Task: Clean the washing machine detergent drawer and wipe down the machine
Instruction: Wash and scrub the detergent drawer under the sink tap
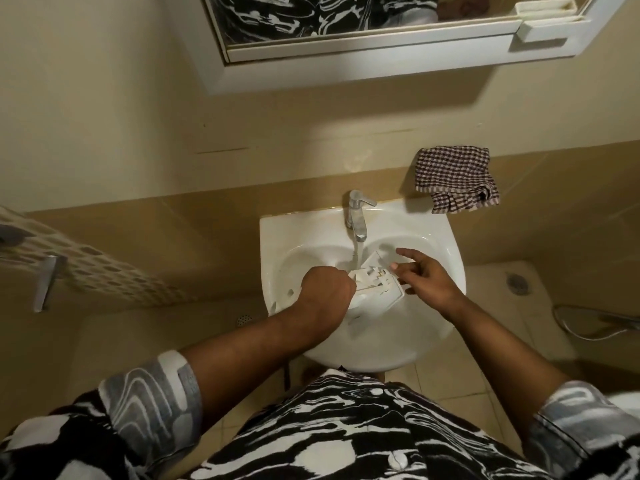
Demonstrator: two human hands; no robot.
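The white detergent drawer lies in the white sink basin, its far end under the water running from the chrome tap. My left hand is a closed fist at the drawer's left side, gripping something at its edge; what it grips is hidden by the fingers. My right hand holds the drawer's right side with thumb and lower fingers, while the index finger sticks out straight toward the far rim.
A checked brown-and-white cloth hangs on the wall to the right of the tap. A mirror cabinet is above. A patterned towel on a rail is at left. A shower hose and floor drain lie at right.
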